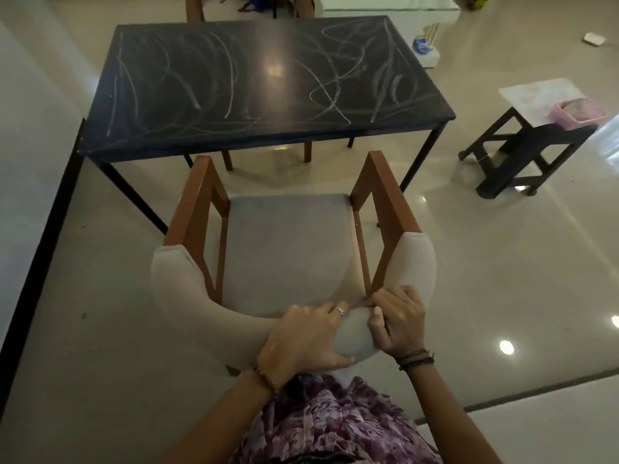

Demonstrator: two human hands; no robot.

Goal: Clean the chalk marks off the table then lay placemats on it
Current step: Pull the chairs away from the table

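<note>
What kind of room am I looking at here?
Probably a home dining or living area: a dark table scrawled with chalk marks, upholstered wooden armchairs at it, glossy tiled floor. Both hands grip the near chair's backrest.

An armchair (288, 249) stands in front of the bench (261, 85), both hands on its curved backrest. To the right, apart, a stool (522, 152) carries a basket (577, 113).

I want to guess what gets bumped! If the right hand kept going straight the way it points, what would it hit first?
Probably the grey cushioned seat of the wooden armchair. The right hand grips the padded beige backrest, pointing forward and down; depth is unclear.
</note>
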